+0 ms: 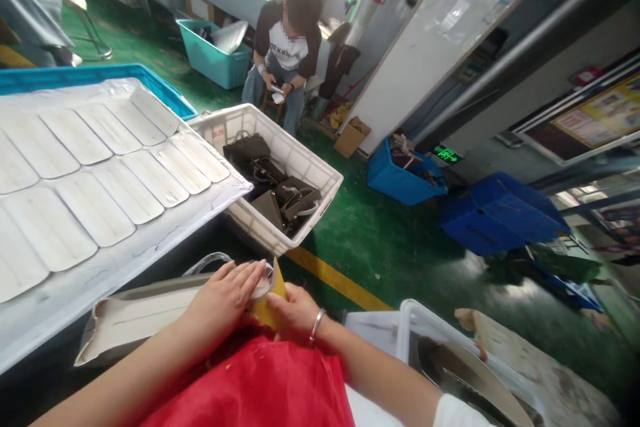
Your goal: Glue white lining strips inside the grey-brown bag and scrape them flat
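While a co-worker (pixel 290 53) sits beyond a white crate (pixel 250 230) of dark bags (pixel 285 197), a person's right hand (pixel 294 310) clamps a yellow piece (pixel 278 285) above a red apron (pixel 260 387). The left hand (pixel 227 297) lies beside it, fingers together, its grip impossible to tell. Pale panels (pixel 140 183) line a counter (pixel 165 233) in 2 rows.

Factory workshop. Glossy green floor (pixel 333 230) with painted yellow stripe (pixel 340 280); white rectangular plastic crate (pixel 295 155) of dark handled bags (pixel 270 170); pale round-cornered panels (pixel 143 185) in rows on white-covered table (pixel 170 225); glowing green rectangular sign (pixel 447 154); bright blue plastic tub (pixel 397 181).
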Available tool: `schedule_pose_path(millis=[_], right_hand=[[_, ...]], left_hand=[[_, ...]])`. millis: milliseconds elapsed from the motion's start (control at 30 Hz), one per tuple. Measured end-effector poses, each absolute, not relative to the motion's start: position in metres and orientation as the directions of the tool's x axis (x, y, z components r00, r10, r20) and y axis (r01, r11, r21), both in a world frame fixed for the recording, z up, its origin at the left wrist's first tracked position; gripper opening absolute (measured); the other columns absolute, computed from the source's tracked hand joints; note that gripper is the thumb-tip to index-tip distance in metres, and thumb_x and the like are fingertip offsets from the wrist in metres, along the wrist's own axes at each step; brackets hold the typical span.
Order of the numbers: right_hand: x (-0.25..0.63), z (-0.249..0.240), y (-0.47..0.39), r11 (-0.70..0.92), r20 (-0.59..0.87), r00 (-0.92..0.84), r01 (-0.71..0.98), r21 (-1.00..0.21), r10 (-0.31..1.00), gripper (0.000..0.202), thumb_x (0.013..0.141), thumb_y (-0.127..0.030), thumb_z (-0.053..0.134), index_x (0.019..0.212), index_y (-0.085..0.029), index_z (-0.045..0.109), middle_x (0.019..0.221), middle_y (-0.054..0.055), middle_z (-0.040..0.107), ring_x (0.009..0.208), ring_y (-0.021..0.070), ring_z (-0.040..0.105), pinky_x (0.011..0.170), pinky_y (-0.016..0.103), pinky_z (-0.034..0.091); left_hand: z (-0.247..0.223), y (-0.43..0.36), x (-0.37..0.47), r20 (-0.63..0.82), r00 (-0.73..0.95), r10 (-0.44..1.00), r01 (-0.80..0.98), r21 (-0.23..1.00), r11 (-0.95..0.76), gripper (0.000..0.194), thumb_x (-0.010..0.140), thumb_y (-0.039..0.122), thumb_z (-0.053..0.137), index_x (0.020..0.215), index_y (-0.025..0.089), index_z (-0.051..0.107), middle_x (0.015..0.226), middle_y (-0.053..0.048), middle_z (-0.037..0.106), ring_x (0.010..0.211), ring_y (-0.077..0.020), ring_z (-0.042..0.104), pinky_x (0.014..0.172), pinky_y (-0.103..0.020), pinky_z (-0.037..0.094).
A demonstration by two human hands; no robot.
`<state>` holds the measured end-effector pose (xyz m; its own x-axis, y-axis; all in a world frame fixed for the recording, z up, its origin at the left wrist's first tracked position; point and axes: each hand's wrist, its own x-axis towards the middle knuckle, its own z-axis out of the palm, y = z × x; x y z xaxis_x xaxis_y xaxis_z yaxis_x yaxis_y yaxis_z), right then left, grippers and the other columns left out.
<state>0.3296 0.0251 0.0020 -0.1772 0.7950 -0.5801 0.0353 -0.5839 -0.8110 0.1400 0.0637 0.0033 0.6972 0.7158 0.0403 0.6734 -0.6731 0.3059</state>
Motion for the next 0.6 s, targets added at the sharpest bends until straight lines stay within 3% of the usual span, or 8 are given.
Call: schedule_pose_path(millis=[100,200,333,400,600], right_hand=[[0.34,0.018,0.018,-0.63,-0.623,-0.12,-0.036,-0.775,0.773,0.049,0.067,-0.059,0.064,0.088,-0.018,0.049,0.056,-0.002,0.058,0.036,0.0139,0.051,0.034,0.024,0.041],[0.355,0.033,0.016,-0.504,-0.537,0.083,-0.248,-0.827,0.84,0.048,0.069,-0.057,0.064,0.088,-0.015,0.051,0.06,0.001,0.061,0.04,0.0111,0.052,0.037,0.022,0.041],[0.345,0.047,0.023,-0.353,-0.426,0.051,-0.477,-0.805,0.903,0.039,0.065,-0.037,0.074,0.09,-0.012,0.057,0.065,-0.001,0.059,0.046,0.0057,0.048,0.045,0.018,0.041],[0.326,0.048,0.028,-0.273,-0.338,0.054,-0.48,-0.834,0.94,0.038,0.065,-0.032,0.073,0.094,-0.013,0.058,0.06,-0.004,0.054,0.046,0.0059,0.046,0.046,0.019,0.043],[0.282,0.032,0.036,-0.102,-0.132,0.107,-0.255,-0.962,0.985,0.037,0.082,-0.044,0.054,0.104,-0.015,0.056,0.051,-0.007,0.045,0.045,0.0094,0.045,0.05,0.025,0.045]], left_hand=[[0.003,0.061,0.137,0.011,0.686,0.728,0.688,0.318,-0.653,0.078,0.075,0.058,0.057,0.136,0.013,0.036,0.135,-0.016,0.047,0.122,-0.027,0.046,0.101,-0.039,0.033],[-0.002,0.058,0.135,0.024,0.674,0.739,0.688,0.346,-0.638,0.076,0.076,0.054,0.058,0.137,0.013,0.034,0.138,-0.014,0.044,0.124,-0.0261,0.043,0.103,-0.038,0.031],[-0.003,0.055,0.135,0.039,0.643,0.765,0.695,0.389,-0.604,0.075,0.074,0.044,0.062,0.137,0.014,0.033,0.137,-0.014,0.045,0.124,-0.0257,0.043,0.104,-0.039,0.029],[0.0,0.054,0.137,0.038,0.63,0.776,0.697,0.414,-0.586,0.075,0.073,0.04,0.063,0.137,0.015,0.034,0.136,-0.014,0.046,0.123,-0.0258,0.044,0.103,-0.039,0.03],[0.007,0.054,0.138,0.042,0.615,0.787,0.694,0.444,-0.566,0.072,0.07,0.035,0.066,0.133,0.016,0.037,0.134,-0.013,0.048,0.121,-0.0253,0.045,0.102,-0.039,0.03]])
